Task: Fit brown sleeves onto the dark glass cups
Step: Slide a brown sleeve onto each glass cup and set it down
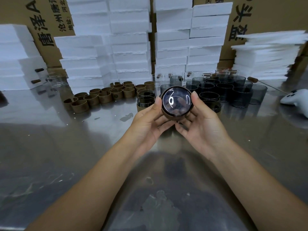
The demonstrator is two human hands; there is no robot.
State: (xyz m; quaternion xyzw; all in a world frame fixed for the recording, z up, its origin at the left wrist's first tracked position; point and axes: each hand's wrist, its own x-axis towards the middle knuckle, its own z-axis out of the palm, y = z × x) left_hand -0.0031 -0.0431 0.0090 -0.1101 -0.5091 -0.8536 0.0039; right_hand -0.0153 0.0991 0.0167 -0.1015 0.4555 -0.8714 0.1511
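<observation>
Head view is showing a dark glass cup (pixel 176 101) held up over a shiny steel table (pixel 66 147), its round glossy base or mouth facing the camera and catching curved light streaks. A brown sleeve (pixel 168 116), matte and band-shaped, is wrapping the cup's wall along its lower edge. The left hand (pixel 148 120) and the right hand (pixel 202 121) are cradling the cup between them, both clamped on it: thumbs are pressing at its left and right rim while the curled fingers are supporting it from beneath.

Behind the left hand, loose brown sleeves (pixel 103 95), roughly twenty open rings, are standing in rows on the table. Behind the right hand, smoky dark glass cups (pixel 225 90), about twenty, are clustering upright, with a few clear glasses (pixel 188 76) lining up farther back. Two or three sleeved cups (pixel 145 99) are sitting just beside the left thumb. White foam blocks (pixel 130 47) are stacking high against printed cardboard cartons (pixel 46 22). One white controller (pixel 295 99) is lying at the right edge.
</observation>
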